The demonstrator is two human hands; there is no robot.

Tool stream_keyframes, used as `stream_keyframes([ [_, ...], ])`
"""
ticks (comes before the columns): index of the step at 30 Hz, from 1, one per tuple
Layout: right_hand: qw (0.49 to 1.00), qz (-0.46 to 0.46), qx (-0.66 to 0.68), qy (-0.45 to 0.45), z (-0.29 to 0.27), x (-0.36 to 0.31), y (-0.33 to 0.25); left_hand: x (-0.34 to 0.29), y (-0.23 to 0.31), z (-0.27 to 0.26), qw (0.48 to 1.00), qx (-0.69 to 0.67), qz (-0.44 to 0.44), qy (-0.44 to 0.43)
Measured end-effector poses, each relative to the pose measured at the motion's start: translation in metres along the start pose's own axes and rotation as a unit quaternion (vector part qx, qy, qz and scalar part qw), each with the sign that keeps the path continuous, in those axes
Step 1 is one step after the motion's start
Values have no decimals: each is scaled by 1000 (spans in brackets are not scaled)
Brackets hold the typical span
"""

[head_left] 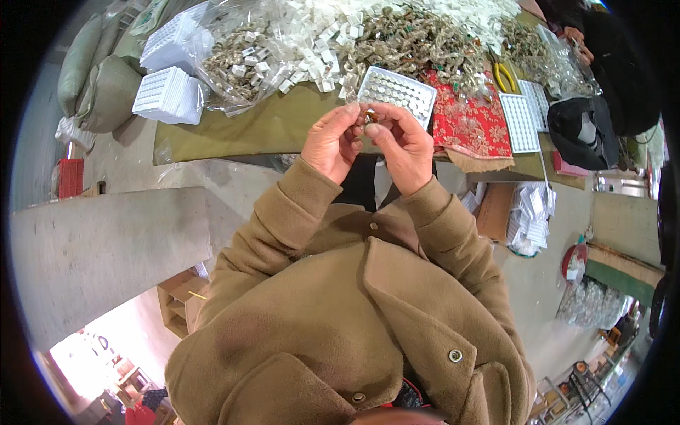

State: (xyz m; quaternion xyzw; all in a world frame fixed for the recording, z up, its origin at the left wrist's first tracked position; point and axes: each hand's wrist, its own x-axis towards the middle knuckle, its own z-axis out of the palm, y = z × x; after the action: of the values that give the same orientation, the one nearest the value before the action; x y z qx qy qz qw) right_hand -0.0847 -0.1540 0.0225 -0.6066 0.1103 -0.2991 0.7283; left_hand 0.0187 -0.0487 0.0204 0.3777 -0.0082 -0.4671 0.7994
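Note:
Close together at the table's near edge, my left hand [330, 144] and my right hand [406, 149] pinch a tiny shiny piece [369, 116] with amber-brown and clear parts. Its exact kind is too small to make out. Just beyond the fingers lies a white tray [432, 94] with rows of small round pale pieces. Beside it, to the right, a red floral cloth [464, 124] hangs over the table edge.
A heap of small white boxes [322, 60] and tangled, clear-wrapped strands [418, 46] cover the far table. White tray stacks [166, 99] stand left. Yellow-handled pliers [504, 78], a white tray [519, 122] and a black cap [582, 131] lie right, near another person's hand [579, 44].

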Motion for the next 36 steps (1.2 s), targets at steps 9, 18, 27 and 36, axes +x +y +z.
stream_keyframes([
  [9, 994, -8, -91, 56, -18, -2, -5, -17, 26, 0, 941, 325, 92, 29],
  [18, 999, -13, -27, -21, -23, -10, -17, -17, 40, 19, 664, 677, 280, -150],
  [27, 987, -11, -149, -51, -32, -13, -34, -16, 5, 13, 978, 150, -91, -116],
  [36, 797, -513, -303, -100, -87, -27, -239, -30, 2, 17, 983, 132, -92, -88],
])
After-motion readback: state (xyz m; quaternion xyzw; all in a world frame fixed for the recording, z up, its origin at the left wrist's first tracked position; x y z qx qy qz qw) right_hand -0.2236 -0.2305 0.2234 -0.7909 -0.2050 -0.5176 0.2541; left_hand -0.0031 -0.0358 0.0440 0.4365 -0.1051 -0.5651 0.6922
